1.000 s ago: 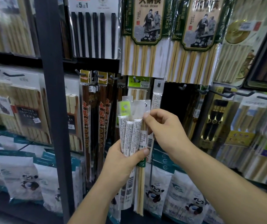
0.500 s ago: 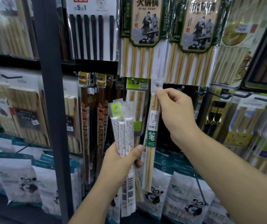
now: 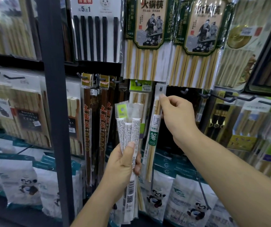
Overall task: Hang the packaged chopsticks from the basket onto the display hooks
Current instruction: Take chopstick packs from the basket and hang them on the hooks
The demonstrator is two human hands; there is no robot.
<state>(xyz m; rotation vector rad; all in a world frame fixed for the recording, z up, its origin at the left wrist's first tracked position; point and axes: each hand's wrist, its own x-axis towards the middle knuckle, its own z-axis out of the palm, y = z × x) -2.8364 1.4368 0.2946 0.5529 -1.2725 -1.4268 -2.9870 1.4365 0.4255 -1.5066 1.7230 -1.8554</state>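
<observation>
My left hand (image 3: 123, 163) grips a bundle of several slim chopstick packs (image 3: 129, 128), their clear header tabs fanned upward at centre. My right hand (image 3: 175, 113) pinches the top of a single bamboo chopstick pack (image 3: 152, 138) with a green label. Its clear header sits over the tip of a dark display hook (image 3: 161, 88), just below the large upper packs. The pack hangs nearly straight down from there. No basket is in view.
A dark upright post (image 3: 52, 104) stands left of my hands. Bare hooks (image 3: 184, 91) stick out to the right of the used one. Brown chopstick packs (image 3: 103, 122) hang to the left, large bamboo sets (image 3: 147, 38) above, panda-printed bags (image 3: 185, 202) below.
My right hand drew one pack out of the bundle, raised it up and right, and brought its header onto the hook. The left hand with the bundle dropped slightly.
</observation>
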